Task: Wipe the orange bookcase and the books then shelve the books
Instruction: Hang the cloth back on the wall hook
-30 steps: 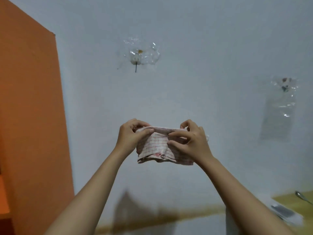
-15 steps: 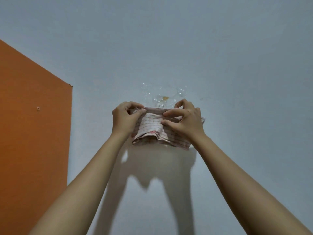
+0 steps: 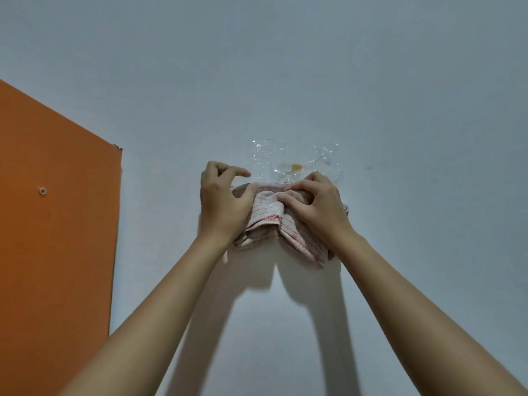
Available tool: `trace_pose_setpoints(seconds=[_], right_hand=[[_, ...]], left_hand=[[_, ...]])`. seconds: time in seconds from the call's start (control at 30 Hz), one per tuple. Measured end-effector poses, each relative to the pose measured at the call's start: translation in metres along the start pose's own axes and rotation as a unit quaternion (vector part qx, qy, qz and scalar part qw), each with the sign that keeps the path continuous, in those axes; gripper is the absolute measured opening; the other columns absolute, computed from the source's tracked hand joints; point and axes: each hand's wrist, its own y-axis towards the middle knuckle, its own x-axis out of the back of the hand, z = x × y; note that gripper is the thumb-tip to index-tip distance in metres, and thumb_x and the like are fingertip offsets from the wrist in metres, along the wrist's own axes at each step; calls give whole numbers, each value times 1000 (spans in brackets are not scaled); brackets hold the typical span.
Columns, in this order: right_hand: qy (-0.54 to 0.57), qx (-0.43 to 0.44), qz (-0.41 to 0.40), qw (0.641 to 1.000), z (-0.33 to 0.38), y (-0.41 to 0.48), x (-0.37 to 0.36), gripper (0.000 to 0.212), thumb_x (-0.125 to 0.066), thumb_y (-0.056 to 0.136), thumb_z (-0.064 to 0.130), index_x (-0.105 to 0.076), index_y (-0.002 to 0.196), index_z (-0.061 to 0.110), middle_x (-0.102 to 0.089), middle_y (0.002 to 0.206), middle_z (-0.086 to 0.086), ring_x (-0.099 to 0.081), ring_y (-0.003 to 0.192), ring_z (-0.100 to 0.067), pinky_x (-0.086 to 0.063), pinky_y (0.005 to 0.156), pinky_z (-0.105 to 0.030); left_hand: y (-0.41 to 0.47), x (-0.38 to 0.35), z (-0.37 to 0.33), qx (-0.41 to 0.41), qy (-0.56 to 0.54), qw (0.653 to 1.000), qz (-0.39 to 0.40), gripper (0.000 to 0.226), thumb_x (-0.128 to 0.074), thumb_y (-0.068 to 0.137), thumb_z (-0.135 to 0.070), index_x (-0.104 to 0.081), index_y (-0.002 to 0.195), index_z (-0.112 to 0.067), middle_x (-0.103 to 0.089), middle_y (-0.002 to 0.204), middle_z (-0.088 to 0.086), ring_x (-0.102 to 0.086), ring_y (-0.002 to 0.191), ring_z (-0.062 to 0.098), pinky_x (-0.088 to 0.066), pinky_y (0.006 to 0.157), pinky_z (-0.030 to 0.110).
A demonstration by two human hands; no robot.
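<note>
While I am holding the checked cloth [image 3: 270,212] up against the pale wall [image 3: 285,67], both hands are grasping it. My left hand [image 3: 221,208] is pressing its thumb onto the cloth's left end with the fingers curled above, and my right hand [image 3: 317,207] is pinching the top fold. The cloth is bunching between them, its loose hems hanging toward 6 o'clock. A clear plastic patch [image 3: 294,161] with an orange spot is sticking to the wall just above my right knuckles, at 12 o'clock from the cloth. The orange bookcase [image 3: 57,224] is showing only as a side panel at 9 o'clock, well apart from my hands, and no books are in view.

I am judging that I am gathering the cloth, either into a pad or to hang it at that patch; I cannot tell which. To do it well, I am wanting the top edge taut between both thumbs, the dangling hems tucked in, and one hand gripping firmly while the other is shifting, so nothing is slipping down the wall.
</note>
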Motion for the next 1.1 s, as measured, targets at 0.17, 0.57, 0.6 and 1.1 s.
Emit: trace_pose_setpoints(seconds=[0.17, 0.57, 0.6, 1.1], right_hand=[[24, 11, 3, 1000, 1, -4, -1, 14, -68, 84, 17, -73, 90, 6, -44, 98, -1, -49, 96, -15, -35, 83, -5], [-50, 52, 17, 997, -6, -3, 4, 18, -62, 86, 25, -72, 97, 14, -68, 86, 0, -50, 88, -17, -43, 83, -39], [-45, 38, 21, 998, -4, -3, 4, 17, -64, 86, 23, -72, 96, 12, -69, 88, -3, -53, 90, -20, -42, 84, -36], [190, -152, -55, 968, 15, -32, -6, 16, -59, 92, 21, -72, 97, 15, -72, 93, 2, -67, 88, -7, -52, 82, -25]], left_hand=[[-20, -13, -20, -99, -53, 991, 75, 17, -59, 87, -18, -68, 99, -9, -57, 97, -1, -55, 92, 8, -49, 78, 20], [-41, -30, -2, -115, 5, 989, 99, 30, -53, 92, -16, -62, 120, -8, -59, 122, 4, -48, 113, 11, -23, 98, 3], [-43, -31, -1, -114, 1, 989, 98, 31, -52, 92, -16, -61, 120, -7, -59, 122, 5, -47, 113, 10, -25, 99, 4], [-64, -22, -20, 144, -317, 923, 165, 42, -53, 95, -12, -41, 135, -20, -57, 121, -5, -57, 110, -1, -44, 91, 13]])
